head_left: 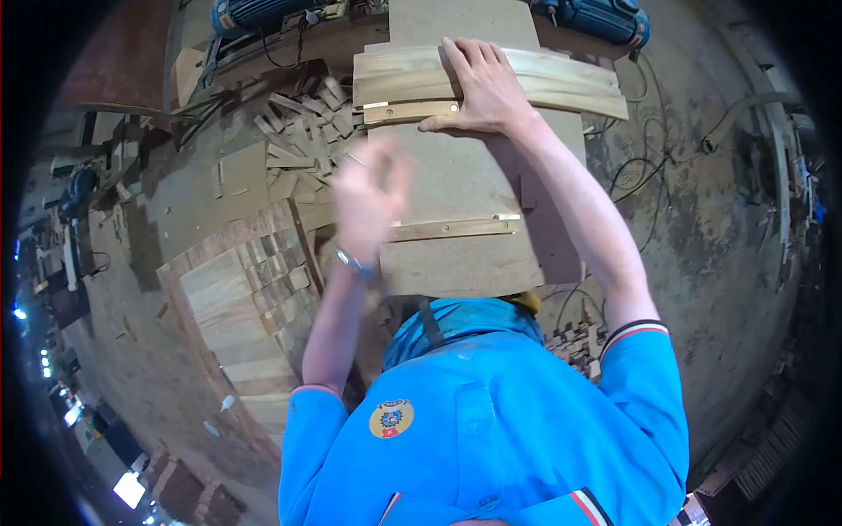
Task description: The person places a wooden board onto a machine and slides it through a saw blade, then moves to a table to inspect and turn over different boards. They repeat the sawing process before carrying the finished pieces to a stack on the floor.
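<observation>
My right hand lies spread across a pale wooden board, fingertips at its far edge. Its thumb reaches down beside a narrow wooden strip with screw-like dots, set along the board's near side. Both rest on a flat brown panel. My left hand, with a watch on the wrist, hovers over the panel's left edge. Motion smears its bent fingers, and whether they hold anything cannot be made out. A second narrow wooden strip with similar dots lies across the panel nearer my body.
Loose wood offcuts are heaped left of the panel. A board bearing wooden blocks and planks stands at lower left. Blue motors sit at the far side. Cables trail over the floor on the right.
</observation>
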{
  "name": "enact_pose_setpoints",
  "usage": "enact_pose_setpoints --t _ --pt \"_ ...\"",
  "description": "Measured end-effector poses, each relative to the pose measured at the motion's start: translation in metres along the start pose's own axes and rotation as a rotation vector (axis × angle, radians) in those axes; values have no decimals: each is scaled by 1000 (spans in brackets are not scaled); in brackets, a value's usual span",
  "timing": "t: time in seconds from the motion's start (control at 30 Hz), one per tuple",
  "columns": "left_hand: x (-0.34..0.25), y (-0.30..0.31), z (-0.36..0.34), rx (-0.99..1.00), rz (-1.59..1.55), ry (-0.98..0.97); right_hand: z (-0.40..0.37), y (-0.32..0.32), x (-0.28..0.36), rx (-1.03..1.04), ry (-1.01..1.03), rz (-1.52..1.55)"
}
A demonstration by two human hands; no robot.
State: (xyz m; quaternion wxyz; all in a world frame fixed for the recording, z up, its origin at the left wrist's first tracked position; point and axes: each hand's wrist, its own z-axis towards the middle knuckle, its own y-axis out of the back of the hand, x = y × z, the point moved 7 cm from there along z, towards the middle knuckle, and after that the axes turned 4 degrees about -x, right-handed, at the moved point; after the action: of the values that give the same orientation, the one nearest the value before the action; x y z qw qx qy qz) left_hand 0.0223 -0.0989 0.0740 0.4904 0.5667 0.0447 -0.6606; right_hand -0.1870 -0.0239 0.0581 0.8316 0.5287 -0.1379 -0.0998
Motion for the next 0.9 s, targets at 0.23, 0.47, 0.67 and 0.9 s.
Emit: enact_pose_setpoints --t 0.23,0.47,0.67,0.9 --pt "-50 -81 -83 211 79 -320 22 -2 -11 -3 -2 -6" --pt "-25 -109 -17 140 82 -343 79 -25 -57 -16 -16 -38" --pt "1 -137 73 112 55 -320 153 -49 -112 -27 14 -62" --pt "27 -169 186 83 54 -323 244 -86 -188 -39 10 -106"
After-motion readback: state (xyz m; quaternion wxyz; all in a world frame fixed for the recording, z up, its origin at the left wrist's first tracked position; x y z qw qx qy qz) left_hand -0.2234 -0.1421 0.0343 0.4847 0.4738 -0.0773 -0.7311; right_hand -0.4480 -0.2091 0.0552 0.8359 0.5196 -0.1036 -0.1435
